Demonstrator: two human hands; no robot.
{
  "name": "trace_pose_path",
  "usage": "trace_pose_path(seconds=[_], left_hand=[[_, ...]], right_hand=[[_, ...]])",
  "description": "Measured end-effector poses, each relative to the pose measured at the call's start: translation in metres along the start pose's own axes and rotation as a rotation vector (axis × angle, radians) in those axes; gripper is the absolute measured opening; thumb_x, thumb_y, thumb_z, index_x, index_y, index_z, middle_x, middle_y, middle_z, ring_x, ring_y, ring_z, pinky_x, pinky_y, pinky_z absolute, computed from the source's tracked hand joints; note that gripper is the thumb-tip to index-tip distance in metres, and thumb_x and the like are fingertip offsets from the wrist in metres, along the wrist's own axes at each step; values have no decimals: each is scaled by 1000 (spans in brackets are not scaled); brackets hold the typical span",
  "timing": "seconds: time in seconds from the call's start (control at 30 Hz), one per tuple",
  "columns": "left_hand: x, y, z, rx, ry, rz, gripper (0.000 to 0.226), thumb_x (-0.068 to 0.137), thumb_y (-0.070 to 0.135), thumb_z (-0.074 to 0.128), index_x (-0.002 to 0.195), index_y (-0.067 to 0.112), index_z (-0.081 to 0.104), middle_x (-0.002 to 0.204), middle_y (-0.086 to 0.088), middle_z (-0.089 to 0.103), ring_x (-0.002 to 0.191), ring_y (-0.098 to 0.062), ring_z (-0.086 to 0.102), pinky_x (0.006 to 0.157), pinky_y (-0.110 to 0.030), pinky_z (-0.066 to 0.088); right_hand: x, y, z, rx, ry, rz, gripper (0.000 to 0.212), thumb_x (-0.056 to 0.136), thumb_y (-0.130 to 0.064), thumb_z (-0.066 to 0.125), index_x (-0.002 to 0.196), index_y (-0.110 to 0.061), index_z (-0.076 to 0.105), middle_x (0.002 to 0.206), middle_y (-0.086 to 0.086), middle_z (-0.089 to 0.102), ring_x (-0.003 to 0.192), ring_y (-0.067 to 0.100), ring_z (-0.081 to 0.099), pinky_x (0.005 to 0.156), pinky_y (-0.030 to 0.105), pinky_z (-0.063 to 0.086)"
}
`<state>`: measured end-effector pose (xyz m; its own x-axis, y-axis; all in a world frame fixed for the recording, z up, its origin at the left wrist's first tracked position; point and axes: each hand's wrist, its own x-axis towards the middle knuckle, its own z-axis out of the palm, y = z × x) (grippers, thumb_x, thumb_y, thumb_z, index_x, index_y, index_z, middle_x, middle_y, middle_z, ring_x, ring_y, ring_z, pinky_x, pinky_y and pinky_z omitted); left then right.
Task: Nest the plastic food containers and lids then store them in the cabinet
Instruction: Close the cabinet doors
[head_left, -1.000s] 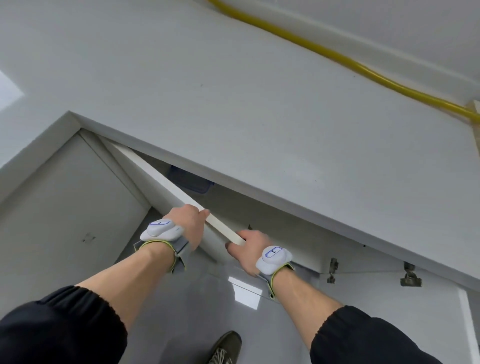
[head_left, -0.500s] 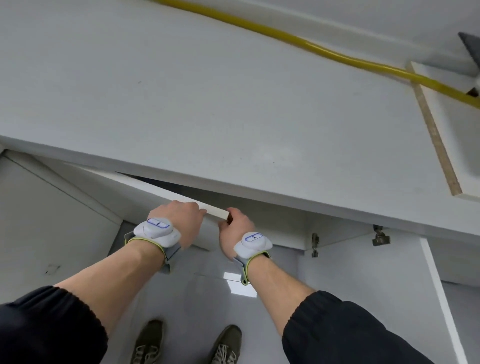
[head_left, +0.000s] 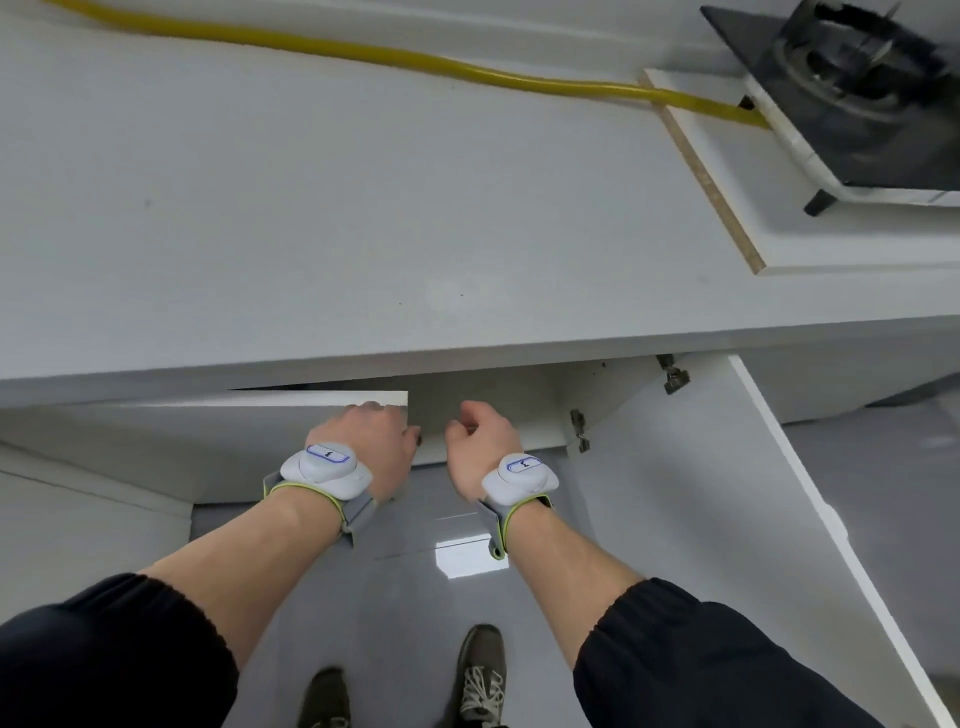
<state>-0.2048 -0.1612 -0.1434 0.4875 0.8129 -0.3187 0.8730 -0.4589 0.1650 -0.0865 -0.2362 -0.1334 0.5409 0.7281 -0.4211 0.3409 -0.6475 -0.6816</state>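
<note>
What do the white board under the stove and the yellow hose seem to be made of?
The white board under the stove looks like laminated particleboard: its cut edge shows raw brown chip. The yellow hose seems flexible glossy plastic or rubber, since it curves and shines.

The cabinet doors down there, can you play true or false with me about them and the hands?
1. The left hand is on the top edge of the left cabinet door. True.
2. The right hand has its grip on that door too. False: it is off the door, holding nothing.
3. The right cabinet door stands wide open. True.
4. A red hose lies on the countertop. False: the hose is yellow.
5. Food containers sit on the countertop. False: none show there; only the hose, a board and a stove.
</note>
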Motion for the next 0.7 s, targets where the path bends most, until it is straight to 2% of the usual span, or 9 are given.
trace_pose_path(seconds=[0.13,0.3,0.47,0.6,0.7], left_hand=[[-8,21,7,28,96,140,35,90,50,37,83,21,56,94,-2,60,82,-28,59,62,-30,36],[-18,62,18,47,193,325,35,88,48,42,84,19,62,92,-3,58,85,-27,60,58,-28,35],[-29,109,35,69,174,467,35,88,48,43,85,19,62,90,-3,58,80,-28,60,57,-28,32],[-43,158,51,82,144,544,34,86,51,40,83,23,59,88,0,60,70,-27,56,55,-27,29],[-56,205,63,81,120,608,34,86,52,39,82,24,57,89,1,61,75,-30,60,58,-28,32]], right_hand=[[-21,14,-16,59,80,39,40,92,-23,45,130,-18,52,128,2,59,115,25,55,91,26,40],[-46,45,-41,117,162,87,36,92,-20,45,125,-13,55,125,5,62,114,25,56,91,26,42],[-70,93,-71,155,213,165,39,91,-22,45,129,-19,52,129,1,60,116,19,57,94,22,40],[-94,138,-103,157,291,233,40,90,-22,46,129,-18,54,130,2,60,118,21,56,100,27,41],[-114,177,-130,166,369,257,38,90,-21,47,126,-15,56,127,6,61,116,23,57,101,31,43]])
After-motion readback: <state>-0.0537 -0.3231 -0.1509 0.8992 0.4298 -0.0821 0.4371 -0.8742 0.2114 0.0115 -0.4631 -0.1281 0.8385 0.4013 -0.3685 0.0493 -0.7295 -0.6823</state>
